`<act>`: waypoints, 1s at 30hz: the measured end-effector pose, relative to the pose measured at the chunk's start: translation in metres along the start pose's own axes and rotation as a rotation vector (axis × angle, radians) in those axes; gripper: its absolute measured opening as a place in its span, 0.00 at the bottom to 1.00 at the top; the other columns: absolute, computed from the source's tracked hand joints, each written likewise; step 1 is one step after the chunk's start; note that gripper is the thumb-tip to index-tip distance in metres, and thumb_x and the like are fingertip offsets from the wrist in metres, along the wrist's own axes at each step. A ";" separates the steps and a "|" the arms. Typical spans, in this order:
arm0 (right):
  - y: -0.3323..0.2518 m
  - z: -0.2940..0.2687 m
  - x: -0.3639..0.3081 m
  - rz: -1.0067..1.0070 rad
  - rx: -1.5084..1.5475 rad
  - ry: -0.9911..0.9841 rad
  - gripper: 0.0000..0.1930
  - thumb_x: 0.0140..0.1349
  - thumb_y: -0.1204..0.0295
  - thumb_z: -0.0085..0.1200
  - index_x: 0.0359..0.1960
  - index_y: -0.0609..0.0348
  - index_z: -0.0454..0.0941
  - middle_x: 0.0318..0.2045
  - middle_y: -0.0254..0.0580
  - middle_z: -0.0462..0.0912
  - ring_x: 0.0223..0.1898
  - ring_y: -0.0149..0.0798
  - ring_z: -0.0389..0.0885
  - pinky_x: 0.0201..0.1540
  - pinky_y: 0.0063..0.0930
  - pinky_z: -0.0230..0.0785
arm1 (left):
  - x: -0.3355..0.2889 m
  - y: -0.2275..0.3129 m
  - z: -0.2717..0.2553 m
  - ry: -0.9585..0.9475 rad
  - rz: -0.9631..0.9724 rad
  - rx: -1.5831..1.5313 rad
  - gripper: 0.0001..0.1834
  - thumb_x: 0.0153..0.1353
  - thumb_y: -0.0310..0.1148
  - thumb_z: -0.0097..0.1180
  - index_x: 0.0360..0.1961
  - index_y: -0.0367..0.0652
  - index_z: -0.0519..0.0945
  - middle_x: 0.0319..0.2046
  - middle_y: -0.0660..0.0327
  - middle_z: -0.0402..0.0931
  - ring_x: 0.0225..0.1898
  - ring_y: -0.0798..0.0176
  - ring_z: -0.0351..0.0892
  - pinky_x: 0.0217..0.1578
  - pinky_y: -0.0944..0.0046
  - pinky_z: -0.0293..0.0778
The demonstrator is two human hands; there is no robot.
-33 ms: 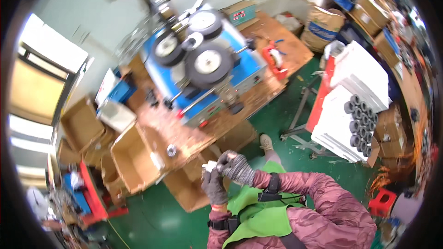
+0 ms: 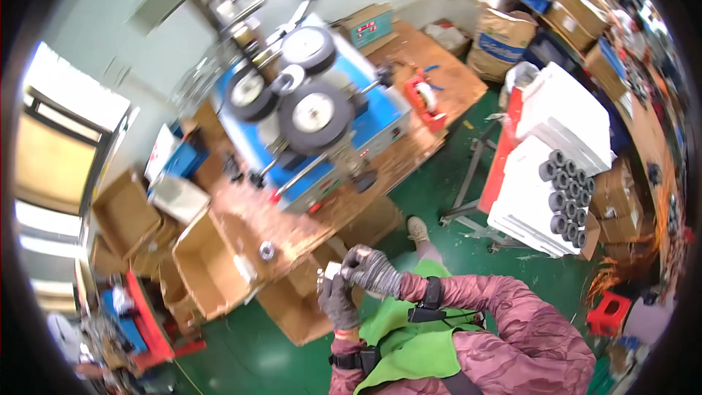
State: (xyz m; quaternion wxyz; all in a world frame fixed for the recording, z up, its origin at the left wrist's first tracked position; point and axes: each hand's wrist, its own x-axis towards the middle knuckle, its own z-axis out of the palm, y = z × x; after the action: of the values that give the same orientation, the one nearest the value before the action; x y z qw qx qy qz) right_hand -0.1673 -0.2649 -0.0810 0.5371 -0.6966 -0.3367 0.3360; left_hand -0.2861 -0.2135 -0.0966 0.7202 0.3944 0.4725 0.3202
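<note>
Both my hands wear grey knitted gloves and meet in front of the green apron [image 2: 387, 322]. Between their fingertips is a small white piece [image 2: 333, 271], too small for me to name. My left hand [image 2: 338, 303] is closed on it from below, with a shiny bit showing by the fingertips. My right hand [image 2: 371, 271] pinches it from the right side. Just beyond my hands stands the wooden workbench [image 2: 322, 227], with a small metal ring [image 2: 266, 250] on its near left corner.
A blue machine [image 2: 380, 135] with black wheels [image 2: 316, 117] stands on the bench, a red tape dispenser [image 2: 424, 102] to its right. Open cardboard boxes [image 2: 219, 278] stand at left and under the bench. White foam blocks [image 2: 526, 197] on a cart hold several dark rings [image 2: 559, 201].
The whole view has shifted slightly, so the bench and machine sit a little further left. The white piece shows a bit more between my fingers; my hands stay nearly in place.
</note>
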 end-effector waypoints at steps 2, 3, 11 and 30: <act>0.022 -0.056 0.013 0.151 0.200 -0.167 0.11 0.52 0.67 0.57 0.32 0.61 0.74 0.29 0.41 0.76 0.33 0.36 0.75 0.38 0.30 0.68 | 0.007 -0.017 0.037 -0.079 0.032 0.238 0.15 0.58 0.33 0.51 0.41 0.32 0.74 0.32 0.61 0.74 0.33 0.67 0.73 0.34 0.67 0.72; 0.034 -0.085 0.021 0.149 0.204 -0.180 0.12 0.52 0.66 0.57 0.33 0.61 0.75 0.30 0.41 0.76 0.33 0.36 0.76 0.40 0.30 0.68 | 0.017 -0.037 0.039 -0.070 -0.095 0.038 0.16 0.58 0.37 0.52 0.39 0.33 0.75 0.32 0.62 0.73 0.34 0.66 0.73 0.36 0.65 0.71; 0.177 -0.357 0.169 0.380 -0.596 0.510 0.21 0.49 0.58 0.52 0.45 0.51 0.73 0.42 0.48 0.76 0.45 0.49 0.72 0.49 0.38 0.64 | 0.038 -0.068 0.141 -0.087 -0.230 0.398 0.17 0.53 0.32 0.57 0.42 0.33 0.76 0.33 0.62 0.76 0.32 0.69 0.74 0.35 0.69 0.71; 0.263 -0.398 0.226 0.588 -0.064 0.516 0.12 0.52 0.71 0.56 0.35 0.60 0.68 0.19 0.37 0.73 0.15 0.32 0.72 0.16 0.27 0.67 | 0.054 -0.081 0.205 -0.112 -0.325 0.392 0.18 0.53 0.32 0.57 0.44 0.34 0.75 0.34 0.64 0.77 0.34 0.70 0.72 0.38 0.69 0.68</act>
State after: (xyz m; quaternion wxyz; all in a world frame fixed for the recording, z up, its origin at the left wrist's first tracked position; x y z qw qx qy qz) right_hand 0.3150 -0.3365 -0.2826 0.4628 -0.8414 0.0128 0.2788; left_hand -0.0687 -0.2622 -0.1404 0.6971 0.4623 0.5422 0.0803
